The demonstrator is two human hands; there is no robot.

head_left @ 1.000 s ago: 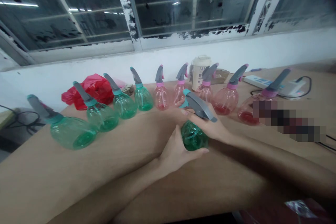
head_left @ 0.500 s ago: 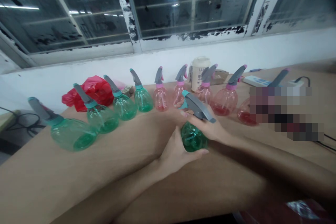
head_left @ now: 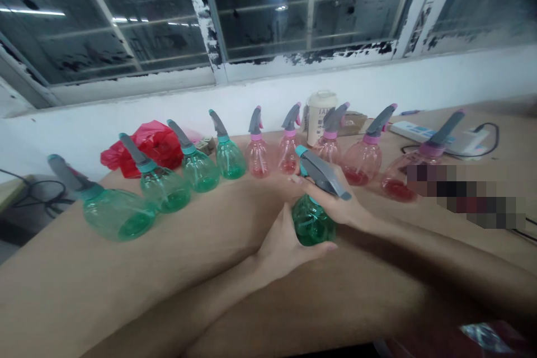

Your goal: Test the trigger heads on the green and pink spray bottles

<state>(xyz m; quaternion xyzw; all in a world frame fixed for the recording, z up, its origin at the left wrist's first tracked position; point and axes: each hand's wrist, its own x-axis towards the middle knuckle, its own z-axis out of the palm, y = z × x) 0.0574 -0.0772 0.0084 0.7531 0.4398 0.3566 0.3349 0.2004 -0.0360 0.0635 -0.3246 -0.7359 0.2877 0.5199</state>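
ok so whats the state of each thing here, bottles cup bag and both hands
held green bottle: upright, sprayer on
left hand: shut on its body
right hand: shut on its sprayer head
green bottles: standing, capped
pink bottles: standing, capped
cup: lidded
red bag: crumpled

— What stands along the back of the wooden table [head_left: 126, 285]?
— Four green spray bottles [head_left: 197, 170], five pink spray bottles [head_left: 363, 161], a red plastic bag [head_left: 146, 145].
— And by the wall?
— A lidded paper cup [head_left: 318, 117] and a white power strip [head_left: 419, 133], below peeling window frames [head_left: 201, 11].
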